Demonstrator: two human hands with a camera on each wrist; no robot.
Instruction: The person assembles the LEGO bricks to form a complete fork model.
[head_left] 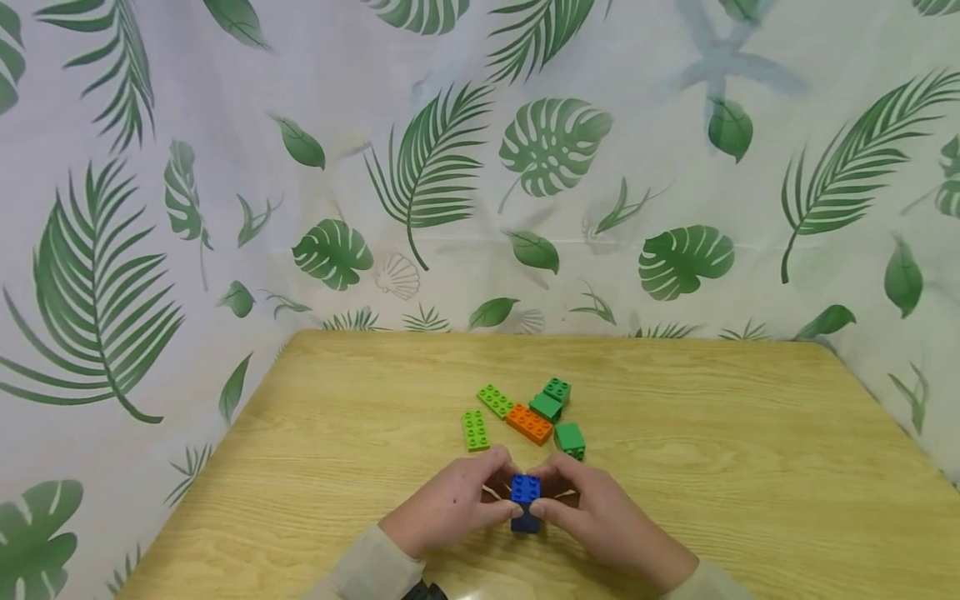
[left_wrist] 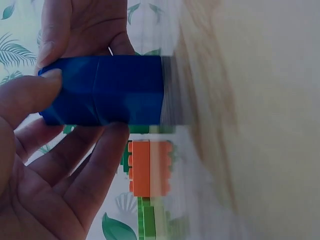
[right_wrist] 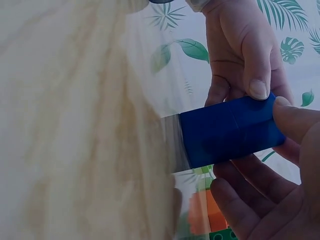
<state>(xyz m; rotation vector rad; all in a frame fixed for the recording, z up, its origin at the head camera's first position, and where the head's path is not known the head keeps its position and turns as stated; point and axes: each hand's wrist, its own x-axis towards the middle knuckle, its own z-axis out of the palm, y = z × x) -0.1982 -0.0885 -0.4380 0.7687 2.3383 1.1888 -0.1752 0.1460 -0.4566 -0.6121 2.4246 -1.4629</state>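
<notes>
Two blue toy building bricks are stacked upright, studs on top, close to the near side of the table. A thin seam between the blue bricks shows in the left wrist view. My left hand grips the stack from the left, thumb on the near face near the top. From the right, my right hand pinches the same stack, its thumb also on the upper part. In both wrist views the stack's lower end meets its reflection in the tabletop.
Beyond my hands lie two light green flat bricks, an orange brick and several darker green bricks, one tipped on its side. The wooden table ends at a leaf-patterned curtain. A small black object shows at the bottom edge.
</notes>
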